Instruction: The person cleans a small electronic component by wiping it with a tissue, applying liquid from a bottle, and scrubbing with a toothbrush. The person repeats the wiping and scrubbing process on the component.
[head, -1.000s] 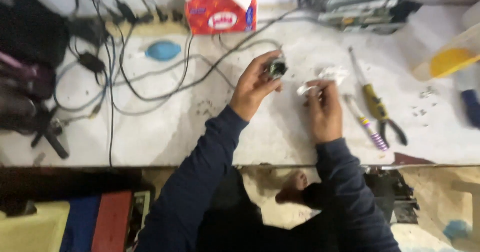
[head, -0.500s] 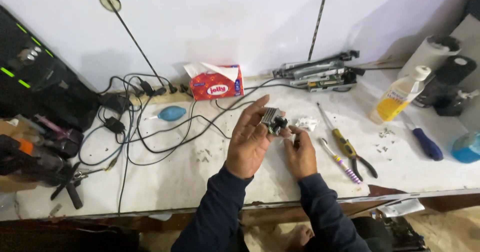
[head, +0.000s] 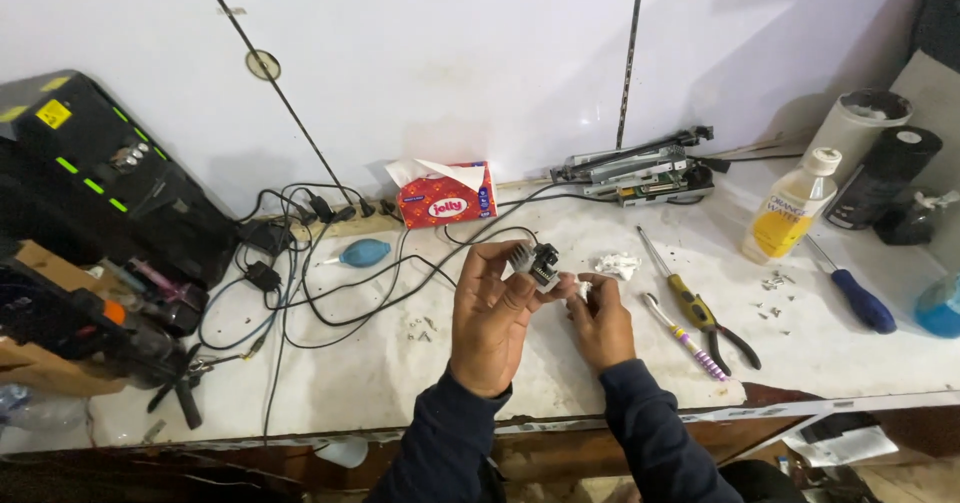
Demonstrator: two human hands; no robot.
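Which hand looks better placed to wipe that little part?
Probably the right hand: it pinches a white wad right against the small black part, which the left hand holds up.

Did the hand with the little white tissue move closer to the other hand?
Yes. The right hand moved left, away from the pliers, and now touches the left hand.

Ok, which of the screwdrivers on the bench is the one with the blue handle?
The blue-handled screwdriver lies farthest right, near the yellow liquid bottle. The yellow-handled screwdriver and the purple-striped one lie closer to the right hand.
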